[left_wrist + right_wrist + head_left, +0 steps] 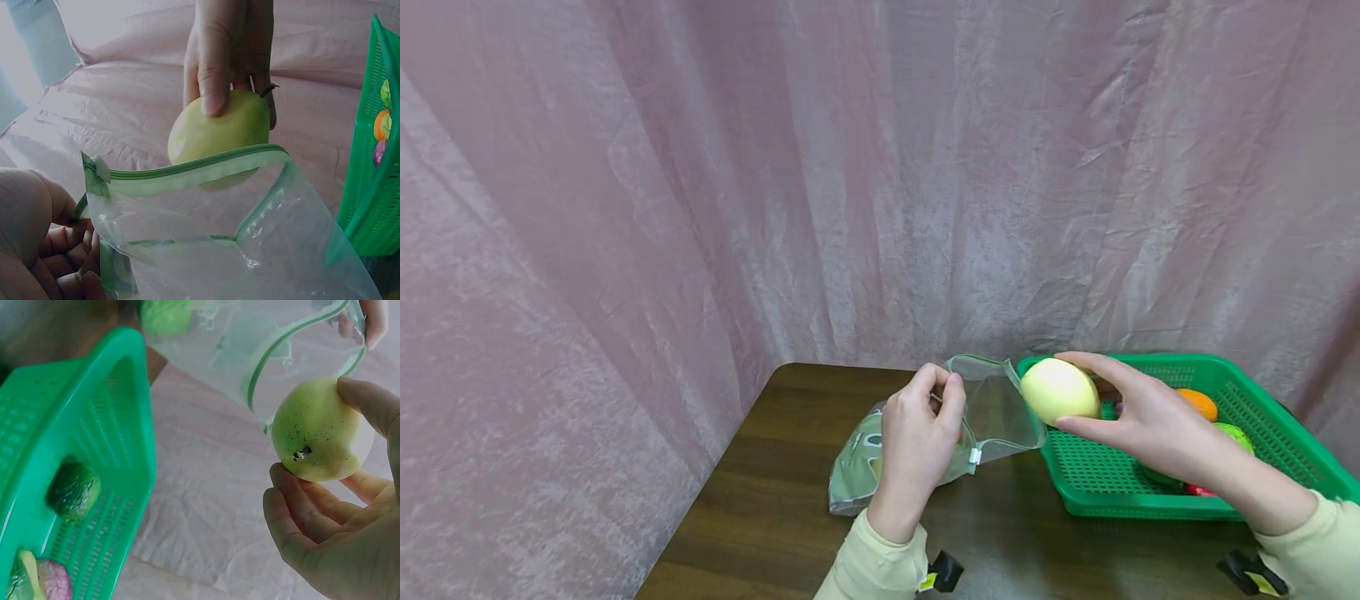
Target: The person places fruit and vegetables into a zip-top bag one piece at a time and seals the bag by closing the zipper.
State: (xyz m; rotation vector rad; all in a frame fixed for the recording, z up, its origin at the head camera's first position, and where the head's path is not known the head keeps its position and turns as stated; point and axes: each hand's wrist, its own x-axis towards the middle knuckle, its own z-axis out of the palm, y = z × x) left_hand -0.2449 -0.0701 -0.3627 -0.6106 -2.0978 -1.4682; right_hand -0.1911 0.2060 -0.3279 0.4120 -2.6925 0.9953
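My left hand (921, 429) pinches the rim of a clear zip-top bag (1000, 412) with green edging, whose mouth gapes to the right. The bag's lower, printed part rests on the table; a bright green round thing (165, 314) shows through its plastic in the right wrist view. My right hand (1157, 421) grips a pale yellow-green pear (1056, 390) between thumb and fingers, right at the bag's mouth. In the left wrist view the pear (219, 134) has a dark stem (270, 89) and its lower part is seen through the bag's rim.
A green plastic basket (1142, 506) stands on the right, under my right forearm. It holds several pieces of produce, among them an orange one (1197, 404), a bright green one (1236, 436) and a dark green one (74, 492). Behind the brown wooden table (752, 500) hangs a pink curtain (880, 183).
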